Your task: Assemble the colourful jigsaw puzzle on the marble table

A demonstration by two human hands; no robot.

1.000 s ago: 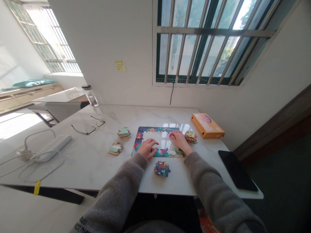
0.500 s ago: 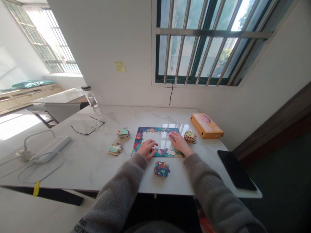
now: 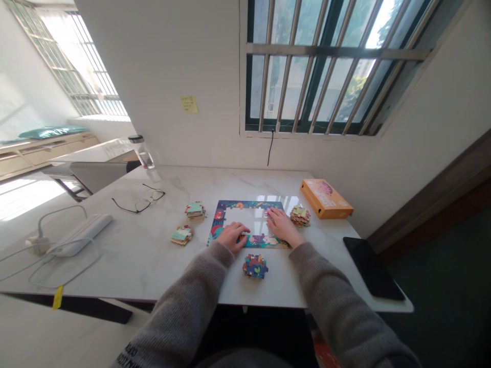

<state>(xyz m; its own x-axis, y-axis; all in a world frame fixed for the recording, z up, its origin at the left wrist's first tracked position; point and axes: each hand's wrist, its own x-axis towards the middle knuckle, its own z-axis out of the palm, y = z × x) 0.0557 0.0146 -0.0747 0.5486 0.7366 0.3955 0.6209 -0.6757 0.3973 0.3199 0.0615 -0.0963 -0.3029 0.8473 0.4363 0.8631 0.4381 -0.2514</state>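
A partly built jigsaw puzzle frame (image 3: 230,208) with a colourful border and an empty white middle lies flat on the marble table (image 3: 134,255). My left hand (image 3: 233,235) rests on its lower left border, fingers spread and flat. My right hand (image 3: 281,223) lies on the right border, fingers stretched forward and pressing on the pieces there. A pile of dark blue pieces (image 3: 255,266) sits just in front of the frame, between my arms. Another pile of pieces (image 3: 300,215) lies right beside my right hand.
Two more piles of pieces (image 3: 195,210) (image 3: 182,234) lie left of the frame. An orange puzzle box (image 3: 326,198) sits at the far right, a black tablet (image 3: 373,268) near the right edge. Glasses (image 3: 138,203), a water bottle (image 3: 142,152) and a white power strip (image 3: 79,233) with cables occupy the left.
My right hand has slid slightly down and left along the right border of the frame. My left hand has stayed in place.
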